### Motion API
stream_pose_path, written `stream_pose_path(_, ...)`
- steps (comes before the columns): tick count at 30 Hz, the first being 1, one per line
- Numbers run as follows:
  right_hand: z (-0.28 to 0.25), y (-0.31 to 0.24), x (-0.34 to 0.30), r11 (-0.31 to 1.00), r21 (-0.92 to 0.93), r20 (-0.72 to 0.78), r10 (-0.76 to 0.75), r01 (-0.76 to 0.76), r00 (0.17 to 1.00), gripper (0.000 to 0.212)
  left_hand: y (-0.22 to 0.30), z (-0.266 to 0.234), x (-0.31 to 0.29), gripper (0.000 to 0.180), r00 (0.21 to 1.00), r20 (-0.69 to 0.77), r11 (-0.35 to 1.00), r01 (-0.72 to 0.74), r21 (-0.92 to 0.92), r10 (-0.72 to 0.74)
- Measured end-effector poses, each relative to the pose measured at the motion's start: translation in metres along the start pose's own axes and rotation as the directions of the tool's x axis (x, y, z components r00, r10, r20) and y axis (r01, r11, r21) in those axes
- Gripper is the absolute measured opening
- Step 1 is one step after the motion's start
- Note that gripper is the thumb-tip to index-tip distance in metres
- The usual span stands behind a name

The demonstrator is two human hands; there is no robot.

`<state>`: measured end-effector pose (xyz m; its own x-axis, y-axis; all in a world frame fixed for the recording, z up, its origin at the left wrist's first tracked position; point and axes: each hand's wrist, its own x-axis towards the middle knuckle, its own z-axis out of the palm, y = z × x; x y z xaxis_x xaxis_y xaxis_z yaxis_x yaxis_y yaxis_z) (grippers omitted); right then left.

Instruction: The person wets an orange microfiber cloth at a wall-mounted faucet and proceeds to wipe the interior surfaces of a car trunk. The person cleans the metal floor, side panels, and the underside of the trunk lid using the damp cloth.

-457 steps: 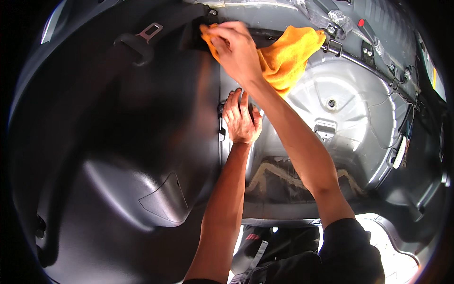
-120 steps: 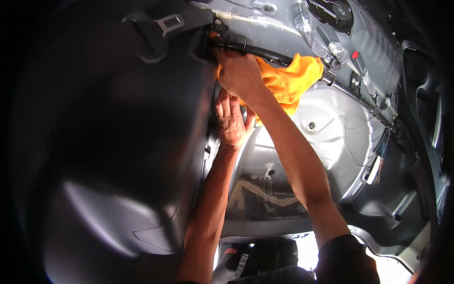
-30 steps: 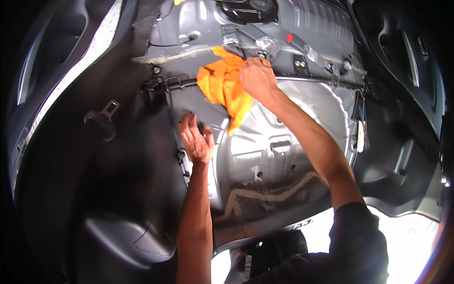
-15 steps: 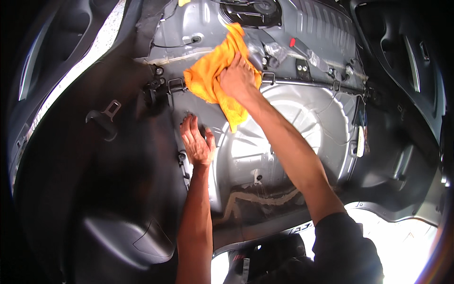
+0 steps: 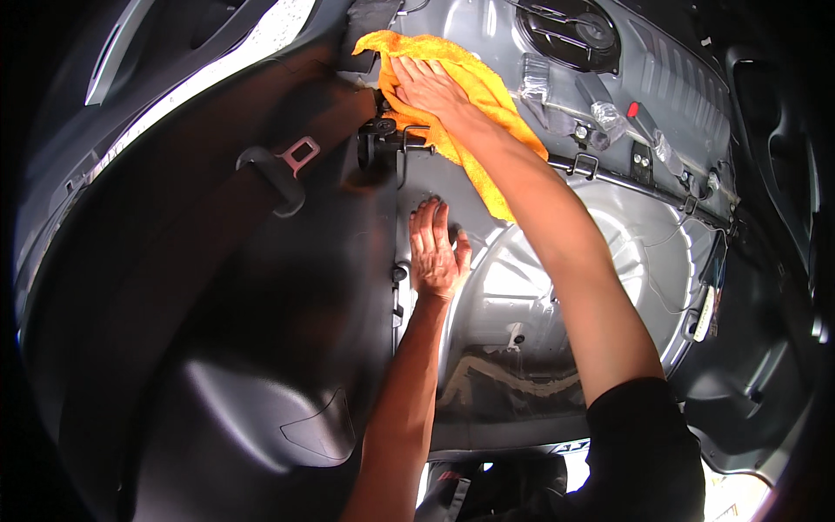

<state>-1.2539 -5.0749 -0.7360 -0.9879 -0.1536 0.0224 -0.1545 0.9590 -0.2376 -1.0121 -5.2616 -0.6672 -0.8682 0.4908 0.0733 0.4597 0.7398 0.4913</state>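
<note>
An orange cloth (image 5: 487, 96) lies spread over the grey metal floor (image 5: 461, 183) of a car's cargo area, at its far left. My right hand (image 5: 428, 90) presses flat on the cloth with its fingers stretched out; the thumb is hard to make out. Nearer to me, my left hand (image 5: 437, 252) rests palm down on the bare metal, left of the round spare-wheel well (image 5: 600, 296). Its fingers point away from me, the thumb stands apart, and it holds nothing. A black bracket (image 5: 383, 139) juts out beside the cloth's left edge.
Dark trim with a seat-belt buckle tongue (image 5: 302, 155) rises on the left. A metal bar (image 5: 617, 178) with loops crosses behind the well. Beyond it lie plastic-wrapped belt buckles (image 5: 609, 117), one with a red button. Thin wires (image 5: 652, 261) hang at the right.
My right hand has slid the cloth leftward along the floor, close to the left bracket. My left hand stays at about the same spot on the metal. The view has turned left.
</note>
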Motion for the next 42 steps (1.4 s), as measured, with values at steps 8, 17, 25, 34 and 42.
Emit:
stream_pose_path(8,-0.048,0.029,-0.047,0.917,0.24,0.235,-0.374,0.319,0.897,0.069,-0.002,-0.008,-0.003,0.069,1.0,-0.016,1.0,0.013,0.028,-0.013)
stream_pose_path(17,-0.062,0.031,-0.046,0.935,0.163,0.148,-0.338,0.314,0.93,0.057,-0.01,-0.006,-0.01,0.07,1.0,-0.016,1.0,0.02,0.02,-0.02)
stream_pose_path(25,-0.04,0.01,-0.021,0.949,0.103,-0.021,-0.296,0.297,0.955,0.059,-0.004,0.002,0.002,0.077,1.0,-0.001,1.0,0.001,-0.017,-0.001)
stream_pose_path(34,-0.028,0.009,-0.022,0.979,0.191,-0.205,0.116,-0.077,0.972,0.024,-0.011,0.003,-0.009,0.076,0.999,-0.029,0.999,0.019,-0.031,-0.02)
stream_pose_path(42,-0.025,-0.042,0.071,0.645,0.764,-0.119,0.149,-0.006,0.982,0.043,-0.007,0.006,0.002,0.077,1.0,0.002,0.998,0.008,-0.057,-0.008)
